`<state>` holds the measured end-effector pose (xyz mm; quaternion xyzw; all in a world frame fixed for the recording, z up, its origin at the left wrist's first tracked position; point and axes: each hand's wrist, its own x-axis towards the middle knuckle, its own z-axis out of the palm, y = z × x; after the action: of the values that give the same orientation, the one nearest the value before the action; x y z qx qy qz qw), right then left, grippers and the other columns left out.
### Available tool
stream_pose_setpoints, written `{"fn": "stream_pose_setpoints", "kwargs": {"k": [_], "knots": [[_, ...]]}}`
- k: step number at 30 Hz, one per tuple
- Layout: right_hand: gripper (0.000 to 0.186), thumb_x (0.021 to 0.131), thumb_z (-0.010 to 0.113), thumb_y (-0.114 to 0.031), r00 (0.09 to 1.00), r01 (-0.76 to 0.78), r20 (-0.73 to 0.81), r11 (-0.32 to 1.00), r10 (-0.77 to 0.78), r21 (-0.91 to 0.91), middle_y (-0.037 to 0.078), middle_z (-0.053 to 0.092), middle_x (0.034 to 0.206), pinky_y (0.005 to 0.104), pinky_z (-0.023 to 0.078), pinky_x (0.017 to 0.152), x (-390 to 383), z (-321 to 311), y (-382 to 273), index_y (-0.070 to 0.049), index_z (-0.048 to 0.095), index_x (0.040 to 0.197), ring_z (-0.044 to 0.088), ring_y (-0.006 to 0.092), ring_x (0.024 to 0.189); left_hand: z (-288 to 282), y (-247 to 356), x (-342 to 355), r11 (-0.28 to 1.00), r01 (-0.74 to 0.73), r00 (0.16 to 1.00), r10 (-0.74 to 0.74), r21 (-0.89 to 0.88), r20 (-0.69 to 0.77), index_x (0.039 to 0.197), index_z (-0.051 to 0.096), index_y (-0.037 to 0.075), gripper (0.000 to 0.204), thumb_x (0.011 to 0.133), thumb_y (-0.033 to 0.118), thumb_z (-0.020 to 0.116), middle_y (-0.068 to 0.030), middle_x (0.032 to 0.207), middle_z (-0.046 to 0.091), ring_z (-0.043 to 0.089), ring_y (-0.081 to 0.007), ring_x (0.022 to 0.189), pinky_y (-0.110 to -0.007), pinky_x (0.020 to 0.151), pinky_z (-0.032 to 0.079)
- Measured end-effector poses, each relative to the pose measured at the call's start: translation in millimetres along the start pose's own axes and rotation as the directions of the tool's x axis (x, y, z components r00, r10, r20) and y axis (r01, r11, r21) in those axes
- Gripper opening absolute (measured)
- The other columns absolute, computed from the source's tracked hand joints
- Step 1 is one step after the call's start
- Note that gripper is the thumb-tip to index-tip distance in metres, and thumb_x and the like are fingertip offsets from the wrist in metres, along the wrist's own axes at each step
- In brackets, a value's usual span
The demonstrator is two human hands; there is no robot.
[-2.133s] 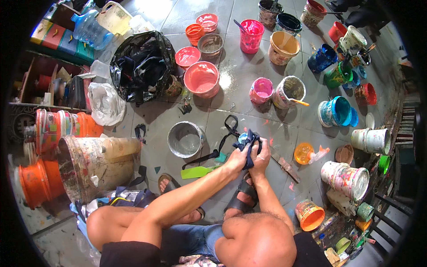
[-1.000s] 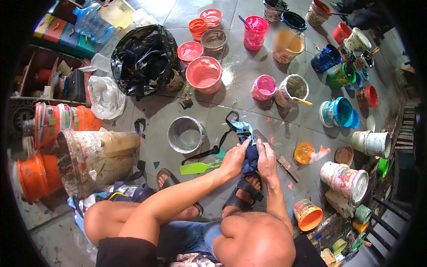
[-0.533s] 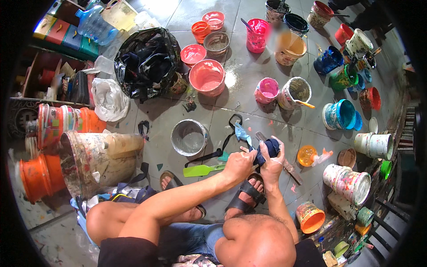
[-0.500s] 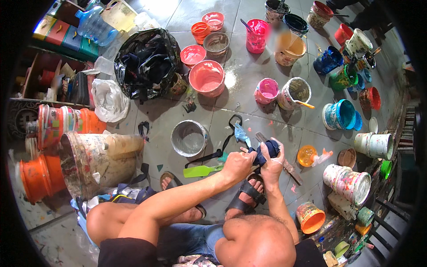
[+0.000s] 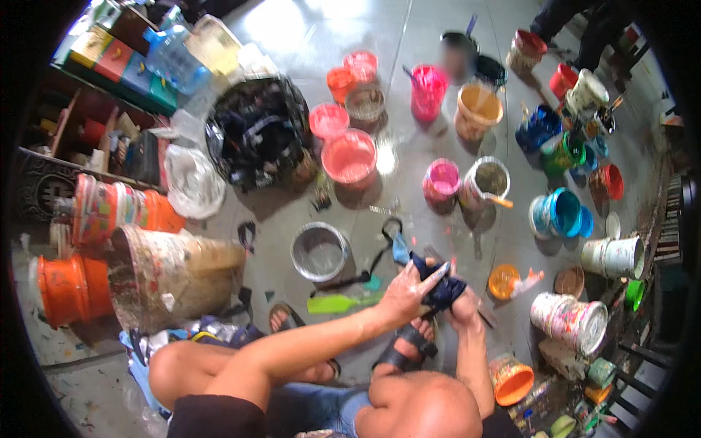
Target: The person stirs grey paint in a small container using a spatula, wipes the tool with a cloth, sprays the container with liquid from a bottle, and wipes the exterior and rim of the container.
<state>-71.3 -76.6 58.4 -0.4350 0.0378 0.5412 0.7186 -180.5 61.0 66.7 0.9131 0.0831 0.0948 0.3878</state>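
Note:
Over my sandalled feet, both hands work a bunched navy cloth [image 5: 444, 293]. My left hand [image 5: 406, 293] lies against its left side, with fingers stretched over the fabric and pinching it. At the right, my right hand [image 5: 464, 309] is closed round the cloth's other side; its fingertips are partly hidden. A light blue scrap of cloth [image 5: 399, 248] lies just beyond my left hand. Below my left wrist is a lime-green spatula [image 5: 343, 302] on the tiled floor. A flat, stained tool [image 5: 485, 312] rests beside my right hand.
A grey-coated bucket [image 5: 319, 252] stands ahead of my left hand. Pink paint tubs [image 5: 349, 159] and a black-bagged bin [image 5: 259, 131] are beyond it. Blue buckets [image 5: 566, 212] and white buckets [image 5: 569, 321] line the right. A large stained bucket [image 5: 179, 277] is at left.
My left hand has gone from a fist to fingers stretched over the cloth. My right hand has turned and lowered, now closed at the cloth's right side. The whole view has shifted slightly.

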Motion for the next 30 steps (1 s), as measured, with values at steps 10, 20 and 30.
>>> {"fn": "stream_pose_setpoints", "kwargs": {"k": [10,20,30], "knots": [[0.054,0.097,0.054,-0.020,0.966,0.083,0.093,-0.051,-0.242,-0.995,0.028,0.057,0.137,0.0377,0.043,0.108,-11.9,-2.9,-27.1,0.006,0.047,0.143,0.057,0.0357,0.128,-8.0,-20.9,2.2,0.981,0.118,0.924,-0.166,0.155,0.344,0.159,0.021,0.011,0.102,0.072,0.007,0.074,-0.0201,0.113,0.061,0.060,-0.0428,0.111,-0.050,0.089,0.053],[0.053,0.092,0.076,-0.034,0.998,-0.002,-0.050,0.857,-0.028,-0.516,0.009,0.069,0.114,0.0314,0.053,0.088,13.2,8.3,14.2,-0.001,0.060,0.130,0.067,0.0193,0.101,-50.2,15.7,23.5,0.905,0.423,0.861,-0.417,0.044,0.291,0.151,0.033,0.009,0.089,0.075,0.025,0.076,-0.0299,0.105,0.068,0.067,-0.0465,0.101,-0.051,0.087,0.054],[0.040,0.090,0.076,-0.012,0.956,-0.292,0.007,0.953,0.293,-0.087,0.007,0.071,0.106,0.0326,0.058,0.079,-3.8,-60.2,37.6,-0.001,0.063,0.126,0.069,0.0192,0.095,-19.3,2.1,22.9,0.951,0.178,0.897,-0.051,-0.253,0.440,0.150,0.047,0.009,0.080,0.079,0.026,0.081,-0.0229,0.126,0.067,0.069,-0.0343,0.110,-0.040,0.096,0.053]]}}
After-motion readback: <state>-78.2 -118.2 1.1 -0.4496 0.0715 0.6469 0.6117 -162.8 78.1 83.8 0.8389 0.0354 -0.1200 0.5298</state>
